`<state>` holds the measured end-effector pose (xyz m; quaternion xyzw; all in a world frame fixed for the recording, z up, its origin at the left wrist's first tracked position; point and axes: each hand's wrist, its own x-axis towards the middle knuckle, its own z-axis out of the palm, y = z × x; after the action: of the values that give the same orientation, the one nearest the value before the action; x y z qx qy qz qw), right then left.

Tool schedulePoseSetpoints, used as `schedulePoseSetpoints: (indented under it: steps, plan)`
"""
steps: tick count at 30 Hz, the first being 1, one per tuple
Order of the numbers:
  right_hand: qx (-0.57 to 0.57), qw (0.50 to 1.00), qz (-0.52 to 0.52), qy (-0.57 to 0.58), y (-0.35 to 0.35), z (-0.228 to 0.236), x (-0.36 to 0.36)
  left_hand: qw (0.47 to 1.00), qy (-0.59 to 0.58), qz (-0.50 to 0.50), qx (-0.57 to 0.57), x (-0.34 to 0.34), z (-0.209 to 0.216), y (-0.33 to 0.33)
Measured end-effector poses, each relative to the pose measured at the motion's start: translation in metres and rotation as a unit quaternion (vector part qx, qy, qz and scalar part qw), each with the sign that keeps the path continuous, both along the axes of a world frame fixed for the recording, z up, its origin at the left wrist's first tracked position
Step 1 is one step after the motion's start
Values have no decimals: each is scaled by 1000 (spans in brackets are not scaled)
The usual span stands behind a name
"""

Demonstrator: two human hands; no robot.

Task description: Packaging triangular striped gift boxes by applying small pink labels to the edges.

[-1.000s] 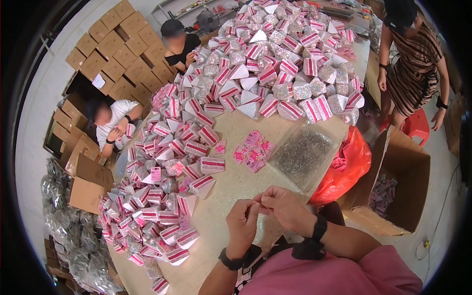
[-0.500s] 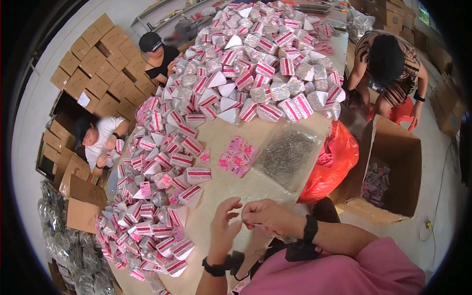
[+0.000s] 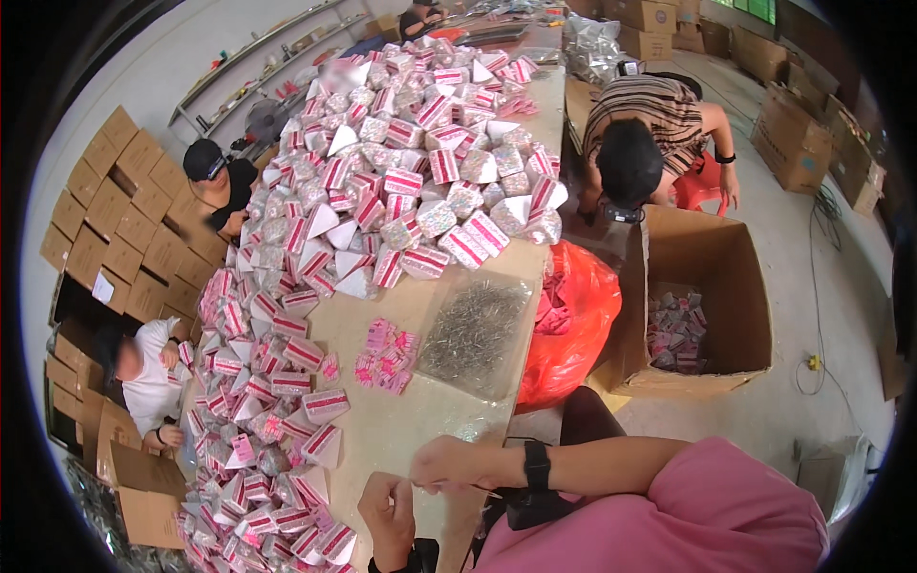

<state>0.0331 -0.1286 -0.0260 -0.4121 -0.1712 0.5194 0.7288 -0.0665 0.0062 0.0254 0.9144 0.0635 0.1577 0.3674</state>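
Observation:
At the near edge of the table (image 3: 382, 435), my left hand (image 3: 387, 516) has its fingers curled in. Just to the right and a little farther away, my right hand (image 3: 449, 463) is bent with its fingertips together, slightly smeared by motion. The two hands are close to each other, and anything small in their fingers cannot be made out. Beyond them lie a small pile of pink tags (image 3: 387, 356) and a clear plastic sheet or tray (image 3: 489, 384) with many thin metal pins (image 3: 476, 325). A large heap of wrapped wedge-shaped packs (image 3: 326, 406) with pink bands spreads to the left.
A red plastic bag (image 3: 573, 315) hangs by the table's right edge, beside an open carton (image 3: 712, 382) with pink-and-white pieces inside. A co-worker in stripes (image 3: 640, 119) bends over near it. Two other people (image 3: 153, 372) work along the left side, before stacked cartons (image 3: 124, 201).
The whole view has swung right, so the table and heap sit farther left. My left hand's fingers, spread before, are now curled. The striped co-worker leans lower toward the open carton.

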Motion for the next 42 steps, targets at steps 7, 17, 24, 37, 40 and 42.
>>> schedulePoseSetpoints:
  steps: [7,17,24,37,40,42]
  plan:
    - [-41,942,-109,-315,5,12,-4,976,52,47,-205,6,-12,4]
    - [-133,750,-117,-637,-13,31,-7,924,68,78,-368,18,-19,-7]
    - [-149,772,-179,-591,-13,6,8,925,100,-3,-366,36,-29,3]
    - [-204,918,-59,-335,-26,-6,32,948,-24,9,318,194,-50,161]
    - [-208,943,-19,-257,-25,-15,36,901,53,29,430,226,-49,174]
    - [-167,949,-50,-262,-24,-18,41,847,5,60,527,240,-62,187]
